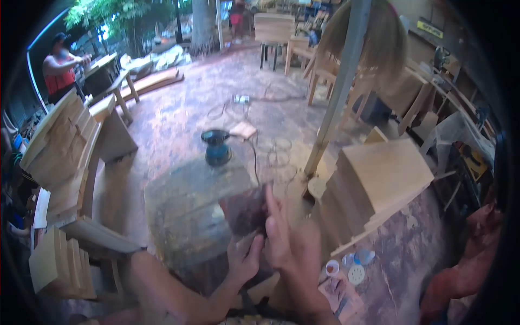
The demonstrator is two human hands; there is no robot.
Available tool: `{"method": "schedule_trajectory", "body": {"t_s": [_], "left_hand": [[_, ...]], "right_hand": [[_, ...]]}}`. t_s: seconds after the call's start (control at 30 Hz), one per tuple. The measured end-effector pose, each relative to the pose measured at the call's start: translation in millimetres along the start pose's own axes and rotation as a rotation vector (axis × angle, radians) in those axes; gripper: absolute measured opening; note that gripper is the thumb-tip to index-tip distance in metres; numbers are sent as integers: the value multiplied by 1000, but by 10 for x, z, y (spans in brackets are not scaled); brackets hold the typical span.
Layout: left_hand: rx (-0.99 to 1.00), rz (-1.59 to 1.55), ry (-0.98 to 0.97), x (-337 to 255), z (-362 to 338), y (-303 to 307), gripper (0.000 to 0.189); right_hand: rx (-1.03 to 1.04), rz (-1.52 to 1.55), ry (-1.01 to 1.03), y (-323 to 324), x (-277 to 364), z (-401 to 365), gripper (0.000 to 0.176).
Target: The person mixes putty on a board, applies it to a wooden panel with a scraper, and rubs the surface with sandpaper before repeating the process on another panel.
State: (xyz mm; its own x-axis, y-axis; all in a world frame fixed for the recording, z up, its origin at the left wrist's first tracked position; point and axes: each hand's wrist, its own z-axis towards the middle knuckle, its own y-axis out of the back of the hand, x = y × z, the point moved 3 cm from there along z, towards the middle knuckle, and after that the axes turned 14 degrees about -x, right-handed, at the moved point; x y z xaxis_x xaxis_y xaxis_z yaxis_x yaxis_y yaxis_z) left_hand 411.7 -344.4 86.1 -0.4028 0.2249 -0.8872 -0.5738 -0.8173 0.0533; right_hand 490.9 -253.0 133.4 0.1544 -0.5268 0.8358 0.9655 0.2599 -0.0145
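Note:
In front of me, a dark reddish-brown sheet of sandpaper point(241, 210) is held up by both hands. My left hand point(245, 257) grips its lower edge, thumb pointing up. Along the right edge, my right hand point(277, 233) is closed on the sheet with a finger stretched upward. Beneath the hands lies a worn, stained wooden board point(189, 200). A blue-green power sander point(217, 147) stands at the board's far edge, its cord trailing over the floor. Motion blur hides the fine details of the fingers.
Stacked pale wooden pieces point(387, 173) stand right of a slanted post point(338, 92). Wooden furniture parts point(65, 162) line the left. A small white cup point(332, 267) and a perforated disc point(356, 274) lie on the floor at lower right. A person point(58, 70) works at far left.

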Motion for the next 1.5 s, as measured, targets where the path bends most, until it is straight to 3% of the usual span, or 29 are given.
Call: {"method": "schedule_trajectory", "body": {"t_s": [0.1, 0.17, 0.27, 0.67, 0.77, 0.97, 1.07, 1.2, 1.27, 1.5], "left_hand": [[103, 17, 50, 4, -76, 11, 20], [64, -274, 132, 54, -87, 1, 21], [94, -254, 29, 31, -45, 5, 25], [298, -163, -54, 4, 46, -79, 28], [292, -251, 94, 45, -6, -118, 29], [311, -263, 175, -38, -33, -166, 29], [331, -204, 98, -112, -5, -170, 33], [340, -211, 135, -152, -9, -178, 37], [356, -201, 141, -199, 8, -187, 41], [400, -197, 132, -192, -1, -183, 51]], "right_hand": [[-43, -123, 23, -69, -86, -104, 73], [-54, -153, 72, -72, -20, -75, 75], [-77, -162, 60, -60, -30, -88, 74], [-101, -61, -5, 20, -171, -144, 69], [-58, -101, -24, 77, -147, -166, 72], [-37, -51, -39, 114, -136, -170, 71], [-39, -14, -52, 127, -122, -178, 71], [-32, -10, -52, 137, -125, -189, 72], [-94, 69, -3, 121, -118, -187, 62], [-81, 64, 45, 130, -98, -226, 58]]}}
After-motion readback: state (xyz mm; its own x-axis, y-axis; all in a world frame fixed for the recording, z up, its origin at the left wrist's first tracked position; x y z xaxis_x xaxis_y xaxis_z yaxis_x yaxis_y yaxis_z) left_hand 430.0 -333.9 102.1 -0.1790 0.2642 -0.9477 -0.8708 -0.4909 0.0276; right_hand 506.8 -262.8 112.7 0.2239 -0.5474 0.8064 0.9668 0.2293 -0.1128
